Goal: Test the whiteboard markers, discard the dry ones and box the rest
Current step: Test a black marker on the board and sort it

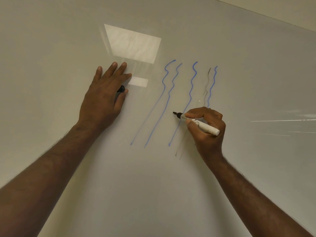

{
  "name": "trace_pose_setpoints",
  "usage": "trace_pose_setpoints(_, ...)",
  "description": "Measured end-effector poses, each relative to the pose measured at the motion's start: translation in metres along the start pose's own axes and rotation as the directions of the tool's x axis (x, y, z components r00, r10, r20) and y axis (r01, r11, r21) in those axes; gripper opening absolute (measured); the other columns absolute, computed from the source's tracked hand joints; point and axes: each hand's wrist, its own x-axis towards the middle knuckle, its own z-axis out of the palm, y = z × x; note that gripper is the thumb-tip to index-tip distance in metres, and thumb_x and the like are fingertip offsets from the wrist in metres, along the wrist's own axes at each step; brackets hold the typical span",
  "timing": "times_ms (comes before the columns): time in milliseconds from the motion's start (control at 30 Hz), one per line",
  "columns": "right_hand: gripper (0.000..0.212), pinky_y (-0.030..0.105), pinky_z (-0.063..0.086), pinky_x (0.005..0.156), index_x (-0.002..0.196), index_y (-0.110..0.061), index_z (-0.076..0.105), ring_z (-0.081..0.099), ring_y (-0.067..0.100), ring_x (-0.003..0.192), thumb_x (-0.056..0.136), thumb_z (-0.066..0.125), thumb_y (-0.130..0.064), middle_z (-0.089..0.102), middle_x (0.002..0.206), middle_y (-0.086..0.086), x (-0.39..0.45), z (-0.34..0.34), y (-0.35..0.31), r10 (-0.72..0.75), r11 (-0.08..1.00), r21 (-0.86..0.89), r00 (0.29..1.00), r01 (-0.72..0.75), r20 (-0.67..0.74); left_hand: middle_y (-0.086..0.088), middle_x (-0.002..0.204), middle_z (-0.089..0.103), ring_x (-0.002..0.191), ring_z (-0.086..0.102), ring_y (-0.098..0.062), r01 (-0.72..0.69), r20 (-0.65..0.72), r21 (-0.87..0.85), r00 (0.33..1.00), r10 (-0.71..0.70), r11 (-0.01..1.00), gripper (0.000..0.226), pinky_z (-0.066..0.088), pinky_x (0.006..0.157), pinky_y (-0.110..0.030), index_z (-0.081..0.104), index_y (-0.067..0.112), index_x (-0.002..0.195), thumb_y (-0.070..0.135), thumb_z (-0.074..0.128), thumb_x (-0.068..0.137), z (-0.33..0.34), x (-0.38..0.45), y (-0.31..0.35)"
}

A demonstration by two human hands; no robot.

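A whiteboard [68, 48] fills the view. On it run several wavy blue test lines [164, 100] and a faint grey line [207, 79] between the two rightmost blue ones. My right hand [207, 127] grips an uncapped white marker [203, 124]; its black tip points left and sits at the board among the lines. My left hand [102, 93] rests flat on the board with fingers spread, and its thumb pins a black marker cap [121, 89] against the palm.
Bright ceiling-light reflections [133, 43] glare on the board above my left hand. The board's upper edge and a beige wall [282, 9] show at the top right. No box or other markers are in view.
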Motion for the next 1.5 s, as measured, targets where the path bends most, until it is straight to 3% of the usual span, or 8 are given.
trace_pose_setpoints(100, 0.007, 0.055, 0.042, 0.087, 0.082, -0.012, 0.075, 0.067, 0.006, 0.090, 0.078, 0.071, -0.009, 0.074, 0.089, -0.007, -0.015, 0.002, -0.005, -0.050, 0.999, 0.001, 0.998, 0.050, 0.030, -0.002, 0.163, 0.034, 0.153, 0.025, -0.019, 0.012, -0.005, -0.012, 1.000, -0.012, 1.000, 0.045, 0.011, 0.127, -0.046, 0.048, 0.014, 0.147, 0.012, 0.050, 0.103, 0.000, -0.010, 0.001)
trace_pose_setpoints(500, 0.016, 0.049, 0.038, 0.092, 0.082, -0.013, 0.075, 0.069, 0.013, 0.085, 0.070, 0.075, -0.004, 0.074, 0.090, -0.008, -0.083, 0.033, -0.039, -0.188, 0.982, 0.075, 0.905, 0.173, 0.382, -0.005, 0.162, 0.034, 0.154, 0.025, -0.020, 0.106, 0.009, -0.062, 0.994, -0.106, 0.992, 0.045, 0.013, 0.126, -0.052, 0.048, 0.008, 0.147, 0.021, 0.044, 0.104, -0.003, -0.070, 0.023)
trace_pose_setpoints(733, 0.011, 0.049, 0.038, 0.092, 0.084, -0.017, 0.075, 0.069, 0.015, 0.087, 0.077, 0.073, -0.009, 0.073, 0.090, -0.009, -0.079, 0.033, -0.048, -0.181, 0.983, 0.038, 0.893, 0.182, 0.412, 0.000, 0.156, 0.045, 0.151, 0.031, -0.016, 0.303, 0.005, -0.372, 0.946, -0.325, 0.877, 0.046, 0.009, 0.127, -0.052, 0.040, 0.004, 0.151, 0.015, 0.038, 0.106, -0.013, -0.119, 0.053)
trace_pose_setpoints(900, 0.001, 0.045, 0.038, 0.092, 0.084, -0.017, 0.073, 0.066, 0.013, 0.082, 0.083, 0.072, -0.016, 0.073, 0.089, -0.010, -0.061, 0.024, -0.047, -0.074, 0.989, -0.106, 0.972, 0.099, 0.221, -0.001, 0.154, 0.048, 0.149, 0.035, -0.018, 0.371, 0.046, -0.472, 0.916, -0.398, 0.800, 0.045, 0.011, 0.126, -0.055, 0.041, 0.005, 0.150, 0.016, 0.035, 0.106, -0.020, -0.155, 0.068)
trace_pose_setpoints(1033, 0.004, 0.041, 0.037, 0.092, 0.089, -0.019, 0.072, 0.062, 0.010, 0.082, 0.086, 0.074, -0.017, 0.072, 0.088, -0.011, -0.050, 0.021, -0.049, 0.045, 0.987, -0.158, 0.994, -0.030, 0.096, -0.013, 0.141, 0.060, 0.137, 0.053, -0.024, 0.415, -0.016, -0.714, 0.796, -0.605, 0.564, 0.027, 0.036, 0.117, -0.052, 0.058, 0.002, 0.127, 0.008, 0.042, 0.107, -0.029, -0.154, 0.083)
trace_pose_setpoints(1167, 0.007, 0.046, 0.049, 0.082, 0.095, -0.017, 0.077, 0.061, -0.005, 0.089, 0.089, 0.077, -0.015, 0.075, 0.094, -0.013, -0.050, 0.018, -0.065, 0.045, 0.999, 0.013, 0.987, -0.047, 0.156, -0.013, 0.122, 0.072, 0.123, 0.064, -0.019, 0.455, 0.038, -0.825, 0.638, -0.769, 0.336, 0.017, 0.045, 0.111, -0.044, 0.065, 0.011, 0.097, 0.012, 0.050, 0.106, -0.039, -0.128, 0.097)
trace_pose_setpoints(1367, 0.011, 0.050, 0.050, 0.080, 0.095, -0.005, 0.078, 0.073, 0.013, 0.092, 0.092, 0.071, -0.013, 0.078, 0.099, -0.002, -0.059, 0.020, -0.098, -0.128, 0.954, 0.296, 0.956, 0.047, 0.263, -0.011, 0.126, 0.071, 0.118, 0.068, -0.023, 0.401, 0.209, -0.914, 0.609, -0.765, 0.069, 0.031, 0.051, 0.106, -0.049, 0.060, 0.006, 0.100, 0.022, 0.036, 0.110, -0.041, -0.103, 0.122)
trace_pose_setpoints(1500, 0.018, 0.051, 0.051, 0.080, 0.101, -0.010, 0.076, 0.072, 0.012, 0.096, 0.096, 0.060, -0.017, 0.076, 0.104, -0.005, -0.061, 0.020, -0.106, -0.139, 0.934, 0.357, 0.946, 0.027, 0.292, -0.012, 0.132, 0.067, 0.120, 0.067, -0.024, 0.386, 0.307, -0.920, 0.621, -0.721, -0.060, 0.039, 0.053, 0.102, -0.052, 0.058, 0.011, 0.100, 0.047, 0.044, 0.093, -0.045, -0.094, 0.137)
